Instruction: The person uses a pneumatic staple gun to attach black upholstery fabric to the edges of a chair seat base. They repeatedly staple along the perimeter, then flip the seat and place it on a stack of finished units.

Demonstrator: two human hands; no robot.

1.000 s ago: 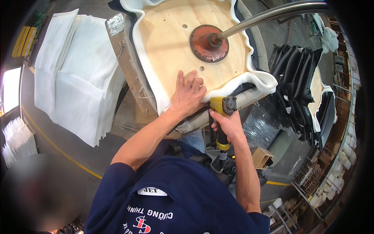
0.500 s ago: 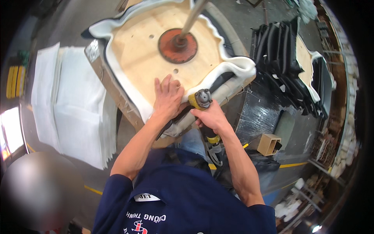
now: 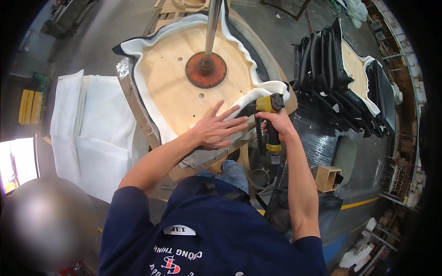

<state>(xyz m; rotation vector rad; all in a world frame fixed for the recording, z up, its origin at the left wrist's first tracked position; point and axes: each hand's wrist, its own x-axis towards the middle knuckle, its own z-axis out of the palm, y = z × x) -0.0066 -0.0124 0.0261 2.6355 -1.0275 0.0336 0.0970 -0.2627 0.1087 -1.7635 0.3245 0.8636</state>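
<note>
A plywood seat board [image 3: 168, 92] wrapped in white foam [image 3: 271, 87] and dark cover material lies upside down under a red round clamp plate [image 3: 206, 70] on a metal pole [image 3: 212, 27]. My left hand [image 3: 216, 129] lies flat with fingers spread on the board's near edge, pressing the white material down. My right hand [image 3: 276, 122] grips a yellow and black pneumatic staple gun [image 3: 269, 115], its head against the folded edge just right of my left fingers. An air hose [image 3: 271, 184] hangs from the gun's handle.
A stack of white foam sheets [image 3: 90, 133] lies to the left. Black upholstered seat parts [image 3: 331, 87] are stacked at the right, with another board among them. A small wooden box [image 3: 327, 178] sits on the floor near a yellow line. A yellow crate [image 3: 28, 106] stands at far left.
The view has swung, so the board now sits more to the left. My left hand has slid along the near edge and spread flatter; the staple gun stays at the folded edge.
</note>
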